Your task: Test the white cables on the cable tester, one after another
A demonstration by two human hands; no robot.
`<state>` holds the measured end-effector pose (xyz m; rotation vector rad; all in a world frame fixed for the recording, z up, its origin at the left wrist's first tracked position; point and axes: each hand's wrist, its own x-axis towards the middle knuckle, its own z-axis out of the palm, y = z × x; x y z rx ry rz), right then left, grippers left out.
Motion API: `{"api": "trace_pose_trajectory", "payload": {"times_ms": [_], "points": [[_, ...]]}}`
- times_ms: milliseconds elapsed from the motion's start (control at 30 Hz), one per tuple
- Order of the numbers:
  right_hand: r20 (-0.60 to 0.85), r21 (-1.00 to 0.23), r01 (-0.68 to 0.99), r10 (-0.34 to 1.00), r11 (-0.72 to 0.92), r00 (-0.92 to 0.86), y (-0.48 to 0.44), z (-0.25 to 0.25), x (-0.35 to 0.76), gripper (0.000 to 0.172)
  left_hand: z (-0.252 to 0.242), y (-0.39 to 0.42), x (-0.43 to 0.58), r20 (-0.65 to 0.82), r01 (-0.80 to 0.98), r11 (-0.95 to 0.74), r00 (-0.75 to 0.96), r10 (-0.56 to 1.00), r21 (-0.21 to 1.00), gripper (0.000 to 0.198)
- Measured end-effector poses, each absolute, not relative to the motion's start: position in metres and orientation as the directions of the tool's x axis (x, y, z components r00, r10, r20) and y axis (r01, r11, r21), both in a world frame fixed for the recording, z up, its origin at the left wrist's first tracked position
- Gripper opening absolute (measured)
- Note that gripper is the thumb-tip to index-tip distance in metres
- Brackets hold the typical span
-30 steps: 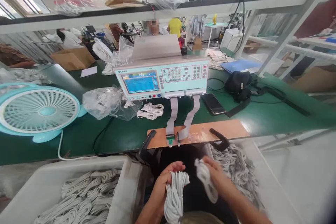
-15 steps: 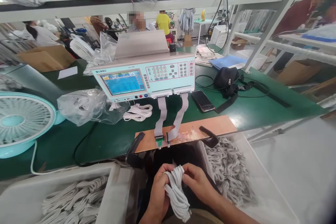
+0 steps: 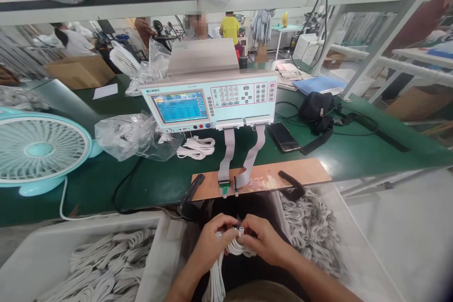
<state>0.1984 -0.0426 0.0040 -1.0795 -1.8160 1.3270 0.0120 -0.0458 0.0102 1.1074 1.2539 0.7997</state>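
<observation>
Nearest us, just below the wooden board (image 3: 297, 174), our left hand (image 3: 211, 241) and right hand (image 3: 264, 244) meet over our lap, both closed on the white cable bundle (image 3: 216, 277). Our left fingers curl around its top loops. Our right thumb and forefinger pinch together on a small white plug (image 3: 241, 231) at the bundle's upper end, and the rest of the bundle hangs down under the left hand. Below and left of the board, a white bin (image 3: 163, 255) holds more coiled white cables. Just right of the board lies a loose heap of cables (image 3: 311, 226). Two grey ribbon cables (image 3: 226, 155) rise from the board to the tester (image 3: 212, 99) behind it. Beyond the board to the right we see a phone (image 3: 283, 136) and a black bag (image 3: 316, 108). Beyond it to the left are a plastic bag of cables (image 3: 130, 134) and a turquoise fan (image 3: 38, 148).
</observation>
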Motion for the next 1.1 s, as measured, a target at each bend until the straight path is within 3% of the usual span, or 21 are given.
{"api": "trace_pose_trajectory", "payload": {"times_ms": [100,233,333,467,633,800,867,967,1100], "points": [[0.011,-0.968,0.221,0.897,0.121,-0.443,-0.037,0.005,0.195,0.014,0.017,-0.037,0.016,-0.188,0.231,0.132,0.239,0.953,0.964,0.015],[0.006,-0.984,0.168,0.949,0.063,-0.317,-0.027,0.001,0.189,0.017,0.007,-0.032,0.018,-0.195,0.263,0.141,0.193,0.961,0.954,0.020],[0.049,-0.979,0.183,0.979,0.086,-0.196,-0.019,-0.006,0.180,0.019,-0.006,-0.030,0.023,-0.154,0.243,0.135,0.061,0.986,0.961,0.017],[-0.022,-0.995,0.096,0.994,-0.012,-0.104,-0.009,-0.016,0.167,0.022,-0.014,-0.025,0.029,-0.192,0.030,0.193,-0.030,0.981,0.981,0.016],[-0.086,-0.995,-0.036,0.992,-0.089,-0.091,-0.004,-0.019,0.159,0.022,-0.014,-0.025,0.021,-0.456,-0.209,0.489,0.187,0.870,0.847,0.023],[-0.124,-0.985,-0.109,0.989,-0.133,-0.086,-0.003,-0.013,0.159,0.025,-0.024,-0.031,0.010,-0.415,-0.394,0.532,0.347,0.841,0.749,0.034],[-0.188,-0.966,-0.164,0.977,-0.202,-0.096,-0.002,-0.011,0.158,0.028,-0.026,-0.031,0.011,-0.407,-0.394,0.511,0.321,0.855,0.764,0.039],[-0.284,-0.912,-0.277,0.952,-0.304,-0.111,0.000,-0.010,0.155,0.030,-0.024,-0.029,0.018,-0.406,-0.290,0.431,0.142,0.903,0.855,0.031],[-0.356,-0.838,-0.396,0.926,-0.375,-0.124,0.000,-0.013,0.151,0.031,-0.017,-0.022,0.027,-0.251,-0.060,0.251,0.005,0.968,0.966,0.026]]}}
